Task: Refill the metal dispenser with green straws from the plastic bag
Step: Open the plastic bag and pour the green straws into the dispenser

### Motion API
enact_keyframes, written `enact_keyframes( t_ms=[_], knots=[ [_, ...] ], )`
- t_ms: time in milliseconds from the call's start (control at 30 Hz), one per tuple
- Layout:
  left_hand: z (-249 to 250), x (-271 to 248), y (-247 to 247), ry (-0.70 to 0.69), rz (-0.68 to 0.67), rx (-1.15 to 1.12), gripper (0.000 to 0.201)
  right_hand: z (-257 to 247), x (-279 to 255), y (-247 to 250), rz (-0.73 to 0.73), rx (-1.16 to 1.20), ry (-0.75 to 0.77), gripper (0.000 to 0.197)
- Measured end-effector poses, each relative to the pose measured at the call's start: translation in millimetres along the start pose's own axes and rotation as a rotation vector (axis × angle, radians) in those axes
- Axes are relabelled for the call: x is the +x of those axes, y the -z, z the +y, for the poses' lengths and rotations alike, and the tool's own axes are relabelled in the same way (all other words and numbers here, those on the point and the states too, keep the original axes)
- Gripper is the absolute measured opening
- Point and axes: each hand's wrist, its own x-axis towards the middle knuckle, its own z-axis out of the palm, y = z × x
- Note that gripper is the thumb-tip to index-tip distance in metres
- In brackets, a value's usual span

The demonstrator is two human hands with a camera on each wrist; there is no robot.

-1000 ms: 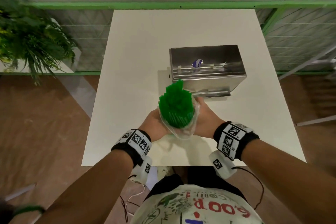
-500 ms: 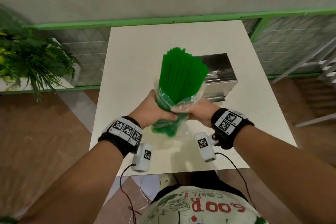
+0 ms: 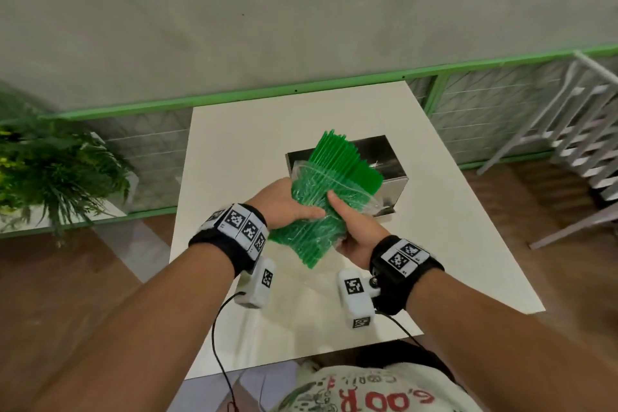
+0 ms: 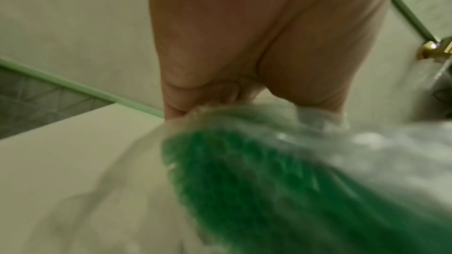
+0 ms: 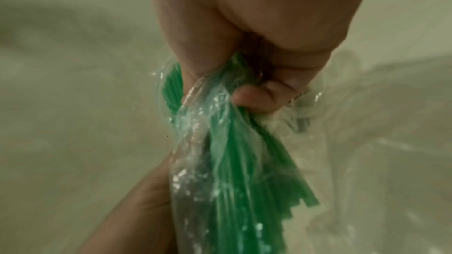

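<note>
A thick bundle of green straws (image 3: 337, 174) sits in a clear plastic bag (image 3: 309, 187), tilted up and to the right above the table. The straws' far ends stick out of the bag's open mouth, in front of the metal dispenser (image 3: 389, 160). My left hand (image 3: 287, 202) grips the bag and bundle from the left. My right hand (image 3: 351, 227) grips them from the right, nearer the lower end. In the right wrist view my fingers (image 5: 254, 101) curl into the plastic over the straws (image 5: 247, 161). The left wrist view shows the bag's end (image 4: 281, 181), blurred.
The dispenser stands mid-table on the white table (image 3: 468, 244), mostly hidden behind the bundle. A green rail (image 3: 234, 100) and grey wall run behind the table. A potted plant (image 3: 43, 174) is at the left, white metal frames (image 3: 575, 144) at the right.
The bundle, upright half a second ago, has tilted to the right and been lifted toward the dispenser. Both hands kept hold of the bag; my view has tipped upward.
</note>
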Motion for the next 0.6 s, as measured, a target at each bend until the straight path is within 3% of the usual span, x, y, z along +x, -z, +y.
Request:
enact_keyframes(
  t_ms=[133, 267, 333, 433, 600],
  knots=[
    [25, 14, 6, 0.045, 0.012, 0.316, 0.082, -7, 5, -6, 0.103, 0.08, -0.013, 0.054],
    [28, 28, 17, 0.043, -0.169, 0.33, 0.103, -21, 10, -14, 0.106, 0.106, -0.048, 0.061],
    [29, 35, 24, 0.035, -0.241, 0.325, 0.089, -25, 7, -18, 0.028, 0.149, -0.072, 0.058],
    [49, 34, 33, -0.006, -0.242, 0.398, 0.05, -32, 5, -20, -0.1, 0.164, -0.114, 0.057],
    [67, 40, 43, 0.023, -0.233, 0.428, 0.043, -51, 6, -22, -0.159, 0.199, -0.159, 0.051]
  ],
)
